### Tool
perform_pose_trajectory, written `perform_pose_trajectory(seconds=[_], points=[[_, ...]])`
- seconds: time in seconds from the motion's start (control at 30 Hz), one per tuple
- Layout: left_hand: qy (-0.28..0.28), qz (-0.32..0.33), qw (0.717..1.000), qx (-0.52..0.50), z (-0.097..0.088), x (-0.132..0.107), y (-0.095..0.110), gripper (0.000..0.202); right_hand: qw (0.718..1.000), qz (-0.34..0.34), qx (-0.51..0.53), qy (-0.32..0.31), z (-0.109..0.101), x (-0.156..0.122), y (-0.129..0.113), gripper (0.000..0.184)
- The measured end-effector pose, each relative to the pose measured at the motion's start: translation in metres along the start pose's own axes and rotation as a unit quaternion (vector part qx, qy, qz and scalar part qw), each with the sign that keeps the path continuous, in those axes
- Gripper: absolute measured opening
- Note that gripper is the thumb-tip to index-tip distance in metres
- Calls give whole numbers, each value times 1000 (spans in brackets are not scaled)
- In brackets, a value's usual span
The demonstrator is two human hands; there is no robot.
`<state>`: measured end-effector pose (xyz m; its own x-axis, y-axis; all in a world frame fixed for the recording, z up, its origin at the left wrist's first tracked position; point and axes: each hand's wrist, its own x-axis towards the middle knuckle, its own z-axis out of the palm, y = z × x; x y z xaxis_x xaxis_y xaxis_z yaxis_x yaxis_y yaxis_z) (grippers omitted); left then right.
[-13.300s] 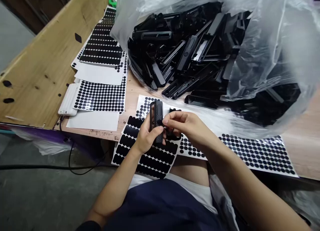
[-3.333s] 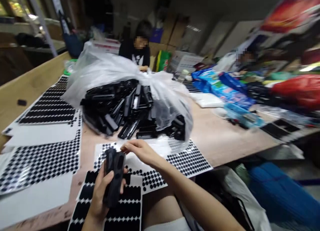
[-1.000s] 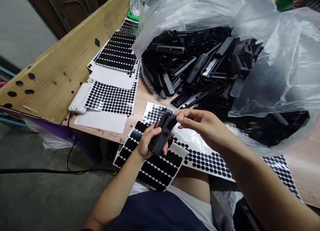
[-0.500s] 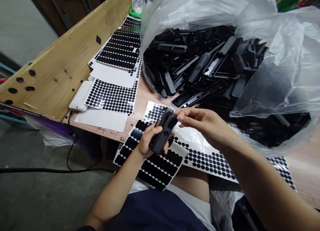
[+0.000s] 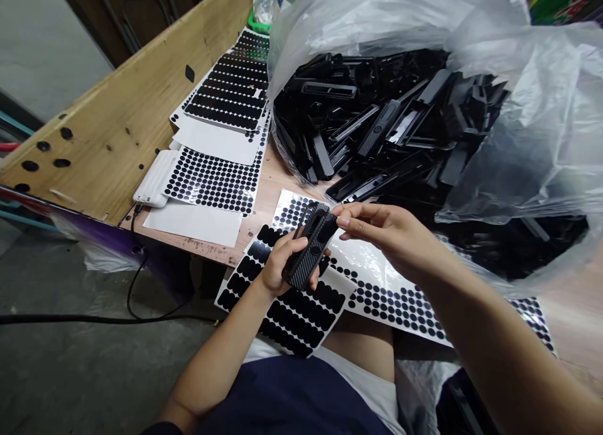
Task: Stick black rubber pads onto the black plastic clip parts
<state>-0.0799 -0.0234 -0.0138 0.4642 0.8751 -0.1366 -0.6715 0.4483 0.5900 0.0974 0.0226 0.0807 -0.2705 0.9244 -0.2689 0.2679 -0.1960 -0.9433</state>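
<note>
My left hand [image 5: 277,265] is closed around a black plastic part [image 5: 304,265] with a carbon-fibre pattern, a long slot and a small round mark. The part is tilted, its far end pointing up and to the right. My right hand [image 5: 372,224] pinches a small dark piece that looks like a black sticker [image 5: 327,229], held against the part's upper right side. Whether it is stuck down there, I cannot tell. Under my left hand lies a sheet of black stickers [image 5: 301,312], overhanging the table edge above my lap. Beneath that is a sheet of round black dots [image 5: 396,306].
A clear plastic bag [image 5: 377,14] full of similar black parts [image 5: 381,127] stands behind my hands. More sticker sheets [image 5: 226,102] and a white power bank [image 5: 155,178] with a cable lie at left, along a wooden side board [image 5: 103,121].
The whole view has shifted slightly. Both hands keep nearly the same hold, the right fingers still at the upper right side of the black plastic part.
</note>
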Motion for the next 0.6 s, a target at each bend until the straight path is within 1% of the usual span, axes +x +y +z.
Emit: perform_pose_trajectory(seconds=[0.4,0.6], points=[[-2,0,1000,5,0,0,0,37,999,-23,-32,3,-1,0,0,52],[-3,-4,1000,1,1,0,0,38,996,-40,-83,22,0,0,-1,53]])
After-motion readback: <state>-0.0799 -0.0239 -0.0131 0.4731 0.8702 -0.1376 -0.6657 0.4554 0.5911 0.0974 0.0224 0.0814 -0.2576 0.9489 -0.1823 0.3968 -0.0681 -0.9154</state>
